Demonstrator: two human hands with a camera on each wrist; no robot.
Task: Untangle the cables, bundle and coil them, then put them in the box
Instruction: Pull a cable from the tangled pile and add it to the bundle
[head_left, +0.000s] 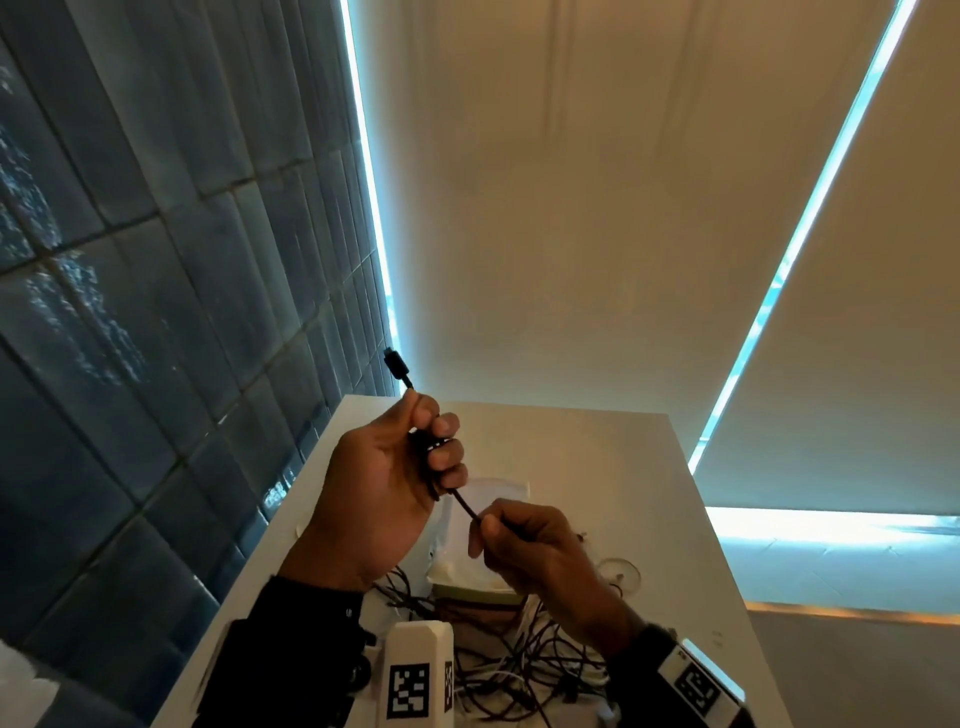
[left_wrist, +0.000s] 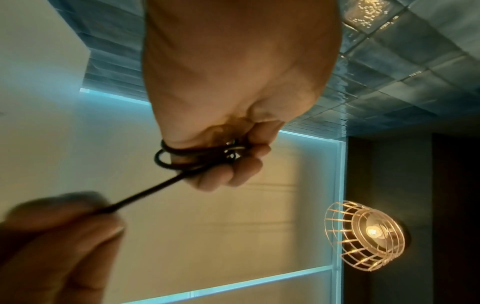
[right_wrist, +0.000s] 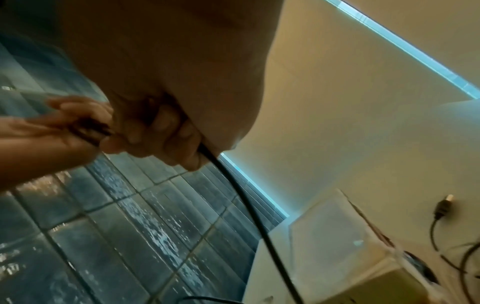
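Coiling step, mid-wrap. Left hand (head_left: 387, 483) is raised above the white worktop (head_left: 649, 467), fingers (left_wrist: 244, 170) curled round a small coil of thin black round cable (left_wrist: 145, 193); the black plug end (head_left: 396, 364) sticks up out of the fist. Right hand (head_left: 524, 540) pinches the same cable just beside the coil, a short taut run between the two hands. From the right fingers (right_wrist: 182, 139) the free length drops toward the worktop.

The tangle of thin black and white cables (head_left: 524, 670) sits on the worktop below the wrists. The clear plastic box (right_wrist: 337, 242) stands on the worktop under the hands.

To do it well, I'd say: keep loops the same size, feed slack through the right pinch rather than yanking, since the tail may well snag in the tangle. Let the cable roll between the fingers so no twist builds up. Don't loosen the left grip or the loops could spring open.
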